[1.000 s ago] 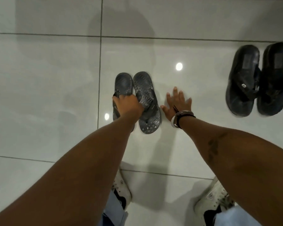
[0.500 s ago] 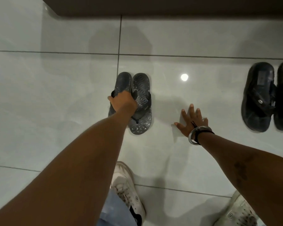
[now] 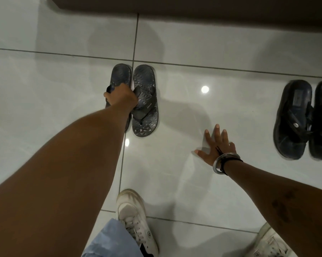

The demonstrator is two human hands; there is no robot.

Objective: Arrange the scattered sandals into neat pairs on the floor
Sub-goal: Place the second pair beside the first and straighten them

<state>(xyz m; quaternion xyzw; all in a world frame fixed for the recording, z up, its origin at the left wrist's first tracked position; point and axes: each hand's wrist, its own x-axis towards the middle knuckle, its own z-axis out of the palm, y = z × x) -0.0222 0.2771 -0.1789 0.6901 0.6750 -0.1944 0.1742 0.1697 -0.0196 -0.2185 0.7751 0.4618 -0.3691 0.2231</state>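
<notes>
The grey flip-flops (image 3: 144, 101) lie side by side on the floor (image 3: 193, 182), light and bendy, best gripped by the straps. My left hand (image 3: 122, 96) holds their straps; my right hand (image 3: 216, 145) rests flat and spread on the tile, near the black sandals (image 3: 293, 119).

The light is dim and cool, coming from overhead. The glossy tiled floor (image 3: 175, 173) mirrors two small lamps as hard white dots: one to the right of the grey flip-flops (image 3: 136, 101), a smaller one just below their heels. Soft grey shadows (several, overlapping) spread on the floor to the right of the flip-flops and above them. The black sandals (image 3: 302, 119) far right of the flip-flops lose detail in the dark. Grout lines bow slightly toward the edges. The forearms below the flip-flops look stretched and a little soft.
</notes>
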